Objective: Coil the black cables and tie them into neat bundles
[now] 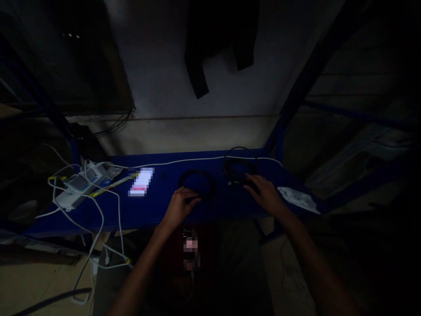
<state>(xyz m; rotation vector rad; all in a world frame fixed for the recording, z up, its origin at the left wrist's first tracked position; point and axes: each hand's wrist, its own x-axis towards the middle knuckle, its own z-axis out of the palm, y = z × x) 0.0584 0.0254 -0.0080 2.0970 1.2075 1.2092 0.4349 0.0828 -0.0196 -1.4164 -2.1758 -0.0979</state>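
The scene is dim. On a blue shelf [151, 210] lie two coils of black cable. My left hand [180, 206] rests at the near edge of the left coil [197, 182], fingers curled onto the cable. My right hand [265, 192] lies on the near right side of the right coil [239, 169], fingers stretched out over it. Whether either hand truly grips the cable is hard to make out in the dark.
A white power strip [79, 186] with white cables sits at the shelf's left end, a lit blurred screen [141, 182] beside it. A white crumpled thing [297, 198] lies at the right end. A dark garment [217, 39] hangs on the wall behind.
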